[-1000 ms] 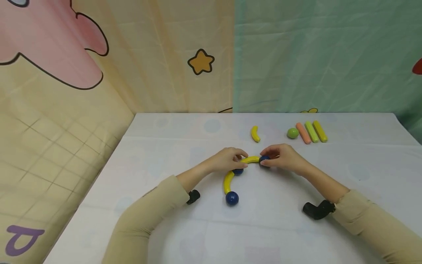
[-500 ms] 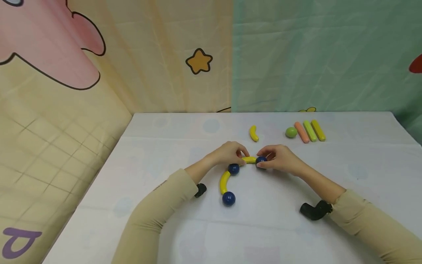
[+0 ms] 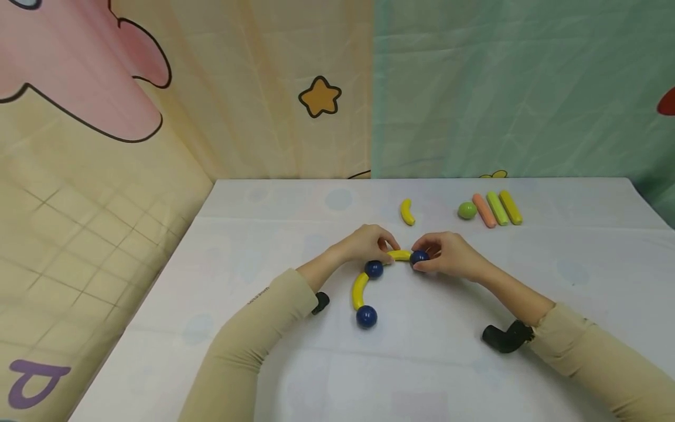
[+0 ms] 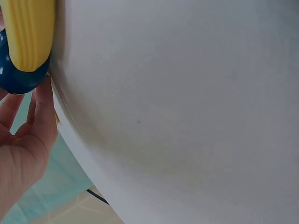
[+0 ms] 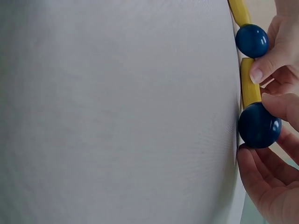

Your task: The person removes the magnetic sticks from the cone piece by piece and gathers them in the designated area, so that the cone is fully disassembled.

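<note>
A chain of smooth, glossy pieces lies near the middle of the white-covered worktop (image 3: 253, 234): a dark blue ball (image 3: 366, 316) nearest the person, a curved yellow stick (image 3: 360, 290) rising from it to a second blue ball (image 3: 374, 269), then a short yellow curved stick (image 3: 399, 255) that runs to a third blue ball (image 3: 419, 257). The balls shine like polished plastic; the sticks are rounded and banana-shaped.

The left hand (image 3: 364, 245) has its fingers curled down over the near end of the short yellow curved stick, just above the second blue ball. The right hand (image 3: 448, 253) pinches the third blue ball between thumb and fingers, pressed to the stick's other end. In the right wrist view that ball sits between a thumb and the fingers (image 5: 261, 186) below it. Much of the short stick is covered by the fingertips of both hands, so its joints with the balls are hard to make out.

Farther back, well apart from the hands, lie a loose yellow curved piece (image 3: 406, 212), a green ball (image 3: 467, 210) and three straight sticks side by side, orange (image 3: 483, 210), lime (image 3: 497, 208) and yellow (image 3: 511, 207). The worktop's cloth looks matt and faintly patterned.
</note>
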{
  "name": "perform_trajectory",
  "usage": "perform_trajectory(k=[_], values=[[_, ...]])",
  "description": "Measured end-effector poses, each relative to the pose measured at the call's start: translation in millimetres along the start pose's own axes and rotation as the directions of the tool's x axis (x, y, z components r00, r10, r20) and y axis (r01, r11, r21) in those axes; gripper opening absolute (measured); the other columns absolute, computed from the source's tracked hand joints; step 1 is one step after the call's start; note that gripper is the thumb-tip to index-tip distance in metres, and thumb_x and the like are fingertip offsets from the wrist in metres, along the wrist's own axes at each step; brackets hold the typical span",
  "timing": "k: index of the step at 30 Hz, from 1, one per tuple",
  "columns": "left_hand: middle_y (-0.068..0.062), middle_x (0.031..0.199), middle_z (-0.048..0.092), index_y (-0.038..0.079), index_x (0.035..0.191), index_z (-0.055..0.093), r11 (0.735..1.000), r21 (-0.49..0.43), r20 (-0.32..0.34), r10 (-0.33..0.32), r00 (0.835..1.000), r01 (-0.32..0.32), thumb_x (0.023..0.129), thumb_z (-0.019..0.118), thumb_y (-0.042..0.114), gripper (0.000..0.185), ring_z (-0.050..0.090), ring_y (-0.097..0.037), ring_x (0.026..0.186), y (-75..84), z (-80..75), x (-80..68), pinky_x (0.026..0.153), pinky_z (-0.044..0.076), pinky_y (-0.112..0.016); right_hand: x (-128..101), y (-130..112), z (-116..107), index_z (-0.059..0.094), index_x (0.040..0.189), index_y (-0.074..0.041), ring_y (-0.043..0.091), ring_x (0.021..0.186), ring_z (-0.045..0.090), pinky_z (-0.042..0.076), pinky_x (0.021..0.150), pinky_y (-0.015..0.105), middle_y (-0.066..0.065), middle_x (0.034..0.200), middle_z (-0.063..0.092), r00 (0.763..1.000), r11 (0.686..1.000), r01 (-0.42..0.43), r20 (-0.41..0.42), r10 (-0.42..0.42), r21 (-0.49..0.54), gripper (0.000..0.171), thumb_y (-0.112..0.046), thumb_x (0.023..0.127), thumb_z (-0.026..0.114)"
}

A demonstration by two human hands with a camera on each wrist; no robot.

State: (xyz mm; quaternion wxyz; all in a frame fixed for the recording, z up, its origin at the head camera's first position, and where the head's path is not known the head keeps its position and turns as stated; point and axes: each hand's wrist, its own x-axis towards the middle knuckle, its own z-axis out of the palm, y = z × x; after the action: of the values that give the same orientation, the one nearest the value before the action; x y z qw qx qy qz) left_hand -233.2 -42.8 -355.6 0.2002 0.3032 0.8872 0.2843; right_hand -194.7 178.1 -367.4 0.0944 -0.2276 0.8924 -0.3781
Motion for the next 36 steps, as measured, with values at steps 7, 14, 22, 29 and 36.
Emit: perform_trajectory(k=[7, 14, 22, 29, 36], values=[[-0.001, 0.078, 0.060, 0.009, 0.101, 0.071, 1.000, 0.010, 0.006, 0.013, 1.000, -0.013, 0.080, 0.075, 0.013, 0.022, 0.050, -0.011, 0.070, 1.9, 0.9, -0.5, 0.062, 0.038, -0.016, -8, 8, -7, 0.065, 0.100, -0.004, 0.018, 0.080, 0.056, 0.049, 0.070, 0.027, 0.005, 0.090, 0.063, 0.999, 0.999, -0.043, -0.016, 0.043, 0.007, 0.030, -0.019, 0.077, 0.077], [0.000, 0.078, 0.061, 0.009, 0.100, 0.071, 1.000, 0.017, 0.010, 0.008, 1.000, -0.008, 0.079, 0.075, 0.012, 0.021, 0.052, -0.010, 0.069, 3.7, 0.2, -0.9, 0.062, 0.039, -0.017, -19, 15, -18, 0.065, 0.103, -0.003, 0.020, 0.083, 0.058, 0.049, 0.070, 0.024, 0.007, 0.094, 0.064, 0.998, 0.998, -0.064, -0.029, 0.064, 0.017, 0.033, -0.020, 0.077, 0.077], [0.000, 0.079, 0.060, 0.010, 0.099, 0.071, 0.999, 0.036, 0.015, 0.012, 1.000, -0.012, 0.079, 0.075, 0.012, 0.021, 0.051, -0.010, 0.069, 4.4, 0.6, 0.8, 0.062, 0.039, -0.016, -21, 16, -26, 0.064, 0.105, -0.002, 0.021, 0.086, 0.060, 0.049, 0.071, 0.024, 0.009, 0.097, 0.064, 0.997, 0.998, -0.061, -0.047, 0.061, 0.001, 0.035, -0.020, 0.078, 0.076], [-0.001, 0.080, 0.061, 0.009, 0.100, 0.071, 1.000, 0.020, 0.020, 0.008, 1.000, -0.008, 0.079, 0.075, 0.012, 0.022, 0.052, -0.010, 0.070, 4.3, -0.9, -0.7, 0.062, 0.039, -0.016, -18, 20, -35, 0.065, 0.108, -0.003, 0.024, 0.090, 0.061, 0.051, 0.076, 0.031, 0.011, 0.100, 0.064, 0.991, 0.995, -0.093, -0.104, 0.088, -0.042, 0.037, -0.023, 0.079, 0.076], [-0.001, 0.080, 0.060, 0.009, 0.102, 0.070, 1.000, -0.012, 0.021, 0.006, 1.000, -0.006, 0.080, 0.074, 0.012, 0.023, 0.051, -0.011, 0.070, -0.3, -1.7, -2.4, 0.063, 0.039, -0.016, -14, 32, -45, 0.064, 0.109, -0.001, 0.028, 0.090, 0.059, 0.049, 0.071, 0.027, 0.019, 0.109, 0.058, 0.974, 0.983, -0.168, -0.165, 0.156, -0.066, 0.039, -0.023, 0.079, 0.075]])
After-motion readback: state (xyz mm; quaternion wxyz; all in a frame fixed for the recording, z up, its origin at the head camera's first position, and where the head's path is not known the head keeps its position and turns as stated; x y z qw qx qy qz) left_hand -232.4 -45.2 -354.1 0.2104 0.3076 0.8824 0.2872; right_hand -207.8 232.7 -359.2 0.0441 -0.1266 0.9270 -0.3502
